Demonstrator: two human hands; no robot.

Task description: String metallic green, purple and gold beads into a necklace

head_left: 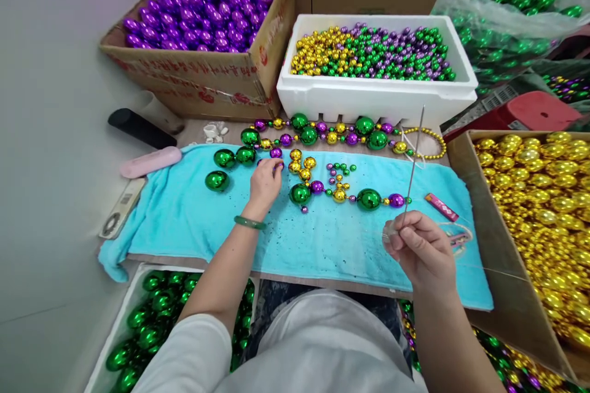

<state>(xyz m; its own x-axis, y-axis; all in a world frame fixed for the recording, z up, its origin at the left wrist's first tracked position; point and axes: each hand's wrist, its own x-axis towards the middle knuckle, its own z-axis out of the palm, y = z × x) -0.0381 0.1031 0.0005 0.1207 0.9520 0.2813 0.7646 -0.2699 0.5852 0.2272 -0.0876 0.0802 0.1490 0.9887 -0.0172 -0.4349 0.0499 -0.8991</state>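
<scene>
My left hand [266, 183] reaches to the loose beads on the towel, its fingertips closed around a purple bead [279, 166] that they partly cover. My right hand [421, 245] pinches a long thin metal needle [417, 150], which points up and slightly away; a pale bit shows between the fingers. Between the hands lies a row of beads with a large green bead [369, 199], gold and purple ones. Loose gold beads [308, 163], small mixed beads [341, 167] and large green beads [217, 181] lie around it.
A blue towel [322, 245] covers the table. Behind it stand a finished-looking bead strand [332, 137], a white foam box [378, 95] and a carton [184, 77] of purple beads. A carton of gold beads [544, 215] is at right; green beads [152, 336] sit below left.
</scene>
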